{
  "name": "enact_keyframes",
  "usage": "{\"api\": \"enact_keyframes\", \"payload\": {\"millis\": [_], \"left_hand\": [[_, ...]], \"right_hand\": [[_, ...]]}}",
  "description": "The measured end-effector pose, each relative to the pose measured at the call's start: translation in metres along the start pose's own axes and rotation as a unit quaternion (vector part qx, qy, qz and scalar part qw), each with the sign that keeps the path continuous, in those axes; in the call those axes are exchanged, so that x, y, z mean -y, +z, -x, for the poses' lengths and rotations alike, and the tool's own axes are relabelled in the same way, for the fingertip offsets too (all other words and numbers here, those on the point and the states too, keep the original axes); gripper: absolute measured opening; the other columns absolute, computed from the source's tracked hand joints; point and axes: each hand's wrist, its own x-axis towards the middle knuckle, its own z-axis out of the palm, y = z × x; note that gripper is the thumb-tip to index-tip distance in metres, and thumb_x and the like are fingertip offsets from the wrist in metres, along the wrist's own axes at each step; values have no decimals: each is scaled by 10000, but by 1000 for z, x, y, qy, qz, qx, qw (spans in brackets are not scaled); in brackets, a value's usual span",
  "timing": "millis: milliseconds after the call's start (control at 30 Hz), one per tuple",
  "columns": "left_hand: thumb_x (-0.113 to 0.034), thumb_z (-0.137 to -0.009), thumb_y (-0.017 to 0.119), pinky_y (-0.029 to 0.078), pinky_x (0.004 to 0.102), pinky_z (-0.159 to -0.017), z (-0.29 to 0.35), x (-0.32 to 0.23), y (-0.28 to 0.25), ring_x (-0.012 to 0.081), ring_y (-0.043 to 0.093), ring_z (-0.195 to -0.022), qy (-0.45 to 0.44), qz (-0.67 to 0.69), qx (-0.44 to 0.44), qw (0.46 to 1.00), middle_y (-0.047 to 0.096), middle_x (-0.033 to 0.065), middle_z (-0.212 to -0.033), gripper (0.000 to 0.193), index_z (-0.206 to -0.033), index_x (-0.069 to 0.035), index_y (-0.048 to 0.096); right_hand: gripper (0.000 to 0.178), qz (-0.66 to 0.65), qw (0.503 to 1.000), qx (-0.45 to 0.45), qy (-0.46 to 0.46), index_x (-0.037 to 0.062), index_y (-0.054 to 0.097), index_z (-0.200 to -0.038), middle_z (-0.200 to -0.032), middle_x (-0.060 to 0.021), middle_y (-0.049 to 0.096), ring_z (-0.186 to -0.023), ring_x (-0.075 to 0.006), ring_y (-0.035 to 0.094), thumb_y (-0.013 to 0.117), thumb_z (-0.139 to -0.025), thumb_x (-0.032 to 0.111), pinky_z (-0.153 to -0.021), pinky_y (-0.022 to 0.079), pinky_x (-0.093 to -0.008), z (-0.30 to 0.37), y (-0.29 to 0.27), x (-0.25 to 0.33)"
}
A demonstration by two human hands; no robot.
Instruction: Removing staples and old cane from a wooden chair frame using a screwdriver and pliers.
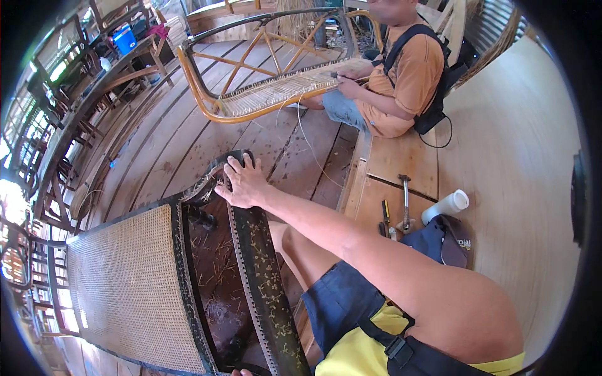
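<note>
My right hand [244, 182] lies with its fingers spread on the curved top corner of a dark wooden chair frame [182, 250]. Nothing shows in its grasp. Below the palm runs a dark rail [266, 276] with pale floral inlay and a row of small holes or pegs along its edge. To the left is a woven cane panel [125, 288] set in the same frame. Between rail and panel is an opening, with cane scraps on the floor beneath. Only the fingertips of my left hand [241, 372] show, at the bottom edge by the frame; its grip is hidden.
A hammer [406, 197], a yellow-and-black tool [385, 210], a white bottle [446, 207] and a dark cap [448, 241] lie on the wooden platform to my right. Ahead, a co-worker [401, 81] works on a curved bench [210, 113] strung with cane strands. More chair frames line the left.
</note>
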Motion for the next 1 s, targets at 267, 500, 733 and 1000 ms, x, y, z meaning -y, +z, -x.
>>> {"api": "enact_keyframes", "payload": {"millis": [267, 500, 733, 1000], "left_hand": [[-447, -1102, 436, 406, 363, -1108, -32, -47, 42, 350, 554, -1270, -9, 331, 286, 899, 592, 218, -1382, 629, -1522, 20, 403], [-461, -1084, 477, 473, 437, -985, -40, -150, 56, 362, 596, -1196, 242, 60, 302, 920, 586, 268, -1340, 650, -1526, 5, 384], [-552, -980, 645, 446, 394, -1011, -107, -161, 98, 246, 565, -1183, 43, 200, 366, 908, 635, 124, -1306, 707, -1385, 25, 593], [-550, -1000, 615, 533, 350, -790, -138, -174, 108, 199, 660, -876, -157, 272, 444, 839, 713, 37, -969, 509, -1123, -68, 722]], "right_hand": [[788, 31, 999, -26, 14, 31, 402, -1532, -1631, -208, 278, -1483, -535, 217, 436, -1004, 614, -1169, 202, -724, 0, -4, 21], [717, -10, 998, -43, 34, 28, 433, -1493, -1640, -203, 264, -1509, -521, 179, 432, -1022, 569, -1162, 214, -730, 4, -4, 1], [621, -49, 994, -93, 26, 28, 521, -1410, -1595, -213, 333, -1491, -498, 223, 512, -1003, 497, -1140, 214, -751, 8, 4, 7], [764, 48, 990, -52, -124, 75, 468, -1492, -1533, -202, 402, -1476, -386, 307, 430, -982, 642, -1199, 203, -629, -50, -3, -27]]}}
